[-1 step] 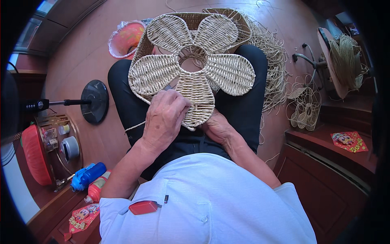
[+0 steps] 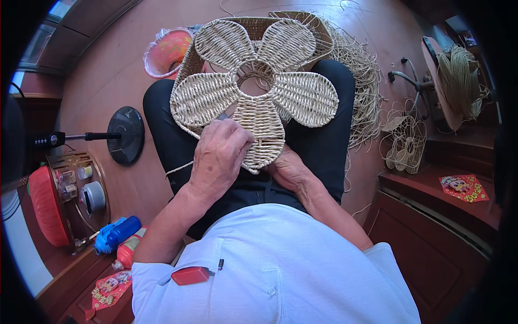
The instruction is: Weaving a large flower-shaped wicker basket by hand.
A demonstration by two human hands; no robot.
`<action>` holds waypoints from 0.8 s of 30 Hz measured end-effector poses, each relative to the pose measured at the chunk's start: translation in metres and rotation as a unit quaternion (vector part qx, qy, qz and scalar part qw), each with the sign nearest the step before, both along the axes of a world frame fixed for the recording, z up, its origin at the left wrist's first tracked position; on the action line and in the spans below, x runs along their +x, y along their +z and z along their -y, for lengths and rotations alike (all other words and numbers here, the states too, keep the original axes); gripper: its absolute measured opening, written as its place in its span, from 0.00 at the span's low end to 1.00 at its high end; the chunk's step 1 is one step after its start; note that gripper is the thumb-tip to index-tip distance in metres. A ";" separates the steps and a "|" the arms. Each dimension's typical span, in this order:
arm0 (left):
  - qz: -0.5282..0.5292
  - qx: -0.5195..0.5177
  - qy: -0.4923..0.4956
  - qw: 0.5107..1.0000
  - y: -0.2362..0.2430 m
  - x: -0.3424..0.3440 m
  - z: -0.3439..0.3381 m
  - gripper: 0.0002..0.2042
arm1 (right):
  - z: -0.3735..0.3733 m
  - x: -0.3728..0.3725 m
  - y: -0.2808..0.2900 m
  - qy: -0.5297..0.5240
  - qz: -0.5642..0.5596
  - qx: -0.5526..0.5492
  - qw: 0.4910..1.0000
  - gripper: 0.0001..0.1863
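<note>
A flower-shaped panel woven from pale straw cord [image 2: 205, 100] lies across my lap, five petals around an open ring. My left hand [image 2: 218, 154] bends over the left side of the lowest petal, fingers closed together at the weave; what they pinch is hidden. From under that hand a loose cord end [image 2: 181, 168] sticks out to the left. A narrow gap crosses the weave beside my fingertips. My right hand [image 2: 290, 168] is at the same petal's lower right edge, gripping it from beneath, its fingertips out of sight.
Beyond the flower stands a woven basket [image 2: 189, 67], with a heap of loose cord [image 2: 359, 81] to its right. A pink lined bin [image 2: 168, 51] is at far left, a round black stand base [image 2: 125, 135] left. Wire flower frames [image 2: 404, 143] and a cord spool [image 2: 458, 81] are right.
</note>
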State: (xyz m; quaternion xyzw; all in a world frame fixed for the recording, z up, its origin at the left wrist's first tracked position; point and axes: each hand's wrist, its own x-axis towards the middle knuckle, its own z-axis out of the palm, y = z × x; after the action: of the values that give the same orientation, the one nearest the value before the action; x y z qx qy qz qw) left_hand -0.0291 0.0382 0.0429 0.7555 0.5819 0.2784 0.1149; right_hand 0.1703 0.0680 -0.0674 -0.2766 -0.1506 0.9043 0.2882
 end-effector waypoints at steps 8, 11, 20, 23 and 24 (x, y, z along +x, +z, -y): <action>-0.040 -0.027 -0.037 0.998 0.006 0.000 -0.008 0.07 | 0.000 0.003 -0.004 -0.010 -0.017 0.027 0.999 0.21; -0.068 -0.026 -0.059 0.996 0.008 0.002 -0.012 0.07 | 0.000 0.002 -0.007 0.004 0.002 0.007 1.000 0.21; -0.194 -0.022 -0.098 0.976 0.011 0.010 -0.009 0.06 | 0.011 0.009 0.009 -0.032 0.098 0.028 0.994 0.14; -0.217 0.013 -0.097 0.971 0.008 0.015 0.000 0.06 | 0.021 0.014 0.023 -0.073 0.333 0.173 0.924 0.06; -0.213 0.020 -0.101 0.972 0.011 0.018 0.001 0.07 | 0.020 0.015 0.029 -0.075 0.334 0.174 0.923 0.06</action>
State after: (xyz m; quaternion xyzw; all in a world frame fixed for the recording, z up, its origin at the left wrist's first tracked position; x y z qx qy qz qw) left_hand -0.0106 0.0373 0.0542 0.8545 0.5078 0.1096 0.0004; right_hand 0.1850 0.0481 -0.0384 -0.5182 -0.3723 0.6950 0.3315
